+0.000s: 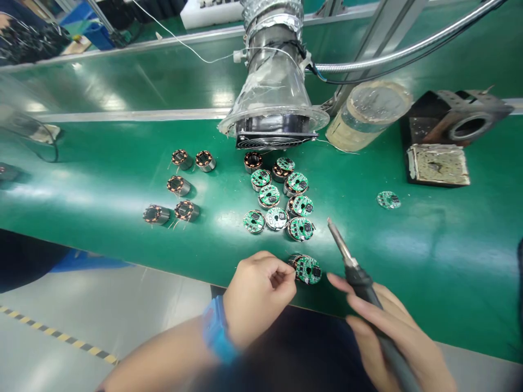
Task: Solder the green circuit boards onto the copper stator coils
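My left hand [257, 294] is curled with its fingers pinched together, touching a small motor stator topped by a round green circuit board [307, 269] near the table's front edge. What the pinch holds is too small to name. My right hand [388, 326] grips a soldering iron [354, 267] like a pen, its tip raised just right of that board. Beyond lies a cluster of several stators with green boards [281, 201]. Left of them stand several bare copper-wound stators [180, 188].
A fume-extraction hood with a fan [274, 117] hangs over the table's middle. Right of it lie a clear roll [368, 114], a soldering-iron stand with a sponge [439, 163] and a lone green board [388, 200]. The green table [102, 179] edge runs close to me.
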The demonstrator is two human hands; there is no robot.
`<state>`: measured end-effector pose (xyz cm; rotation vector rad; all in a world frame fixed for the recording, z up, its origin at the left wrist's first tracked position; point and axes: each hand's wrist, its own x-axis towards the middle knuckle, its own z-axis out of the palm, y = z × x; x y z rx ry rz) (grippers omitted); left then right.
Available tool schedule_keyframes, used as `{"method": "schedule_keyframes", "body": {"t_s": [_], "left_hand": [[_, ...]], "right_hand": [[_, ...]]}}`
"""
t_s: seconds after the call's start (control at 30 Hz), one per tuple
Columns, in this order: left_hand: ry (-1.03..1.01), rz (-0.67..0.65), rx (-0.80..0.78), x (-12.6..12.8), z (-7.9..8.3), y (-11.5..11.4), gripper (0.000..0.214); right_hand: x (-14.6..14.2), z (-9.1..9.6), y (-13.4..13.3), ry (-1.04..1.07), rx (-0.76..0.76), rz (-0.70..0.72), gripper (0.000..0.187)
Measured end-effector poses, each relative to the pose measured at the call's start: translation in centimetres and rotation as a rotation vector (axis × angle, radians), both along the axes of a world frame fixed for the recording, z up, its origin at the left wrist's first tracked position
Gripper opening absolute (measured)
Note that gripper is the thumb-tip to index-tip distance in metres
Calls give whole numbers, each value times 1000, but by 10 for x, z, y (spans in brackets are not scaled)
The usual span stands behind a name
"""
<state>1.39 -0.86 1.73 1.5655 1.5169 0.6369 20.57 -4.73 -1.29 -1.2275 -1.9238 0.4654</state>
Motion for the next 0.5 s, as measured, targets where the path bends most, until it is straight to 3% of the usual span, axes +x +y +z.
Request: {"method": "schedule_keyframes", "body": {"t_s": [0.1, 0.23, 0.5], "left_hand": [[-92, 37, -64, 2, 0, -5, 12], [-199, 158, -170, -1, -4, -7, 14], [-230, 169, 57, 9, -14, 6, 9]], "right_hand": [[-18, -4, 13, -53, 60, -9, 34], [-22, -13, 15, 67, 30, -54, 39], [-20, -13, 18, 145, -2, -29, 39]]}}
